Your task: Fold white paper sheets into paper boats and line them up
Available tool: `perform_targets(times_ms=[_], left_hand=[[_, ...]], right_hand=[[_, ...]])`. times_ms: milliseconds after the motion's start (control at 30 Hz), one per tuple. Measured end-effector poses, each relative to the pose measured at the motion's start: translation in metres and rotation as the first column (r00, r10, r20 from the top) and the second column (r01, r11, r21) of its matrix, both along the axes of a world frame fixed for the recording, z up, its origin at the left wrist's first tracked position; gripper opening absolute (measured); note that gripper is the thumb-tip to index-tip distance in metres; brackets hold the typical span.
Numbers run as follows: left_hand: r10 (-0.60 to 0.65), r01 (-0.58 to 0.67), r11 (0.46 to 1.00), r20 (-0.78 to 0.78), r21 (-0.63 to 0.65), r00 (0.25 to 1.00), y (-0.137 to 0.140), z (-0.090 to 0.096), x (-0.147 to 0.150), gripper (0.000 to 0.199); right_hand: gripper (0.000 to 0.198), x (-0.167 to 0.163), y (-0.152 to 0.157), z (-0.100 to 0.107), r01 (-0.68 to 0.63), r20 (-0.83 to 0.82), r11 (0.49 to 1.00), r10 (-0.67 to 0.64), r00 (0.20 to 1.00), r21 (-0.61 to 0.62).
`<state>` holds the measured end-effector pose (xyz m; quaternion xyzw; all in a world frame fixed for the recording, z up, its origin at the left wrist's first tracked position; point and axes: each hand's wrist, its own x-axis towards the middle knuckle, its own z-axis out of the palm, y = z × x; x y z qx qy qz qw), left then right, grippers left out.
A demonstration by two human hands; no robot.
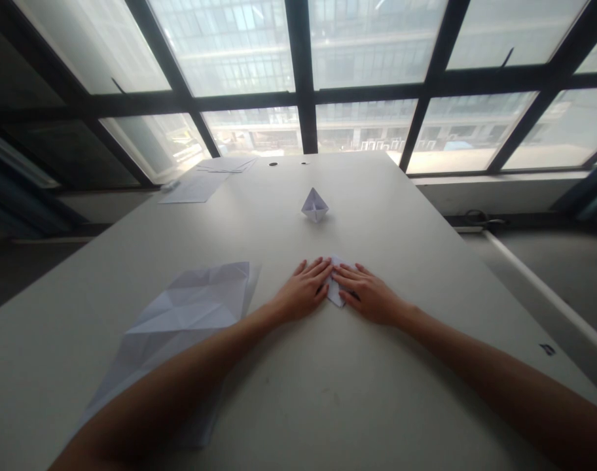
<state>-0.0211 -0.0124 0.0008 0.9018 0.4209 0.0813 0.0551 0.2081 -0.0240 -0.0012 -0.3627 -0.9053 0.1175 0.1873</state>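
Note:
A small piece of folded white paper (336,294) lies flat on the table, partly covered by both hands. My left hand (304,289) rests palm down on its left side, fingers stretched out. From the right, my right hand (370,293) lies flat over the other side, its fingers also extended. The fingertips of the two hands nearly meet over the paper. Beyond them stands a folded paper boat (315,207). Under and beside my left forearm is a large creased sheet of paper (190,307) on other sheets.
The white table (377,229) reaches to a dark-framed window. Several flat paper sheets (195,188) lie at its far left. Two dark holes (273,164) sit near the far edge. A small dark mark (547,349) is near the right edge.

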Motion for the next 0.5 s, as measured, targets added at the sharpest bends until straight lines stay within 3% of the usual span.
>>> perform_targets(times_ms=[167,333,500], left_hand=[[0.004,-0.004,1.0,-0.001,-0.002,1.0,0.0,0.001,0.0,0.055],[0.003,-0.003,1.0,-0.002,-0.009,1.0,0.0,0.002,0.0,0.054],[0.004,-0.004,1.0,-0.004,-0.015,1.0,0.0,0.002,0.001,0.055]], right_hand=[[0.056,-0.001,0.001,-0.005,0.174,0.048,0.985,-0.174,0.984,0.015],[0.054,0.005,0.009,-0.012,0.366,0.022,0.93,-0.367,0.93,0.019],[0.051,0.012,0.017,-0.014,0.444,-0.058,0.896,-0.443,0.895,0.019]])
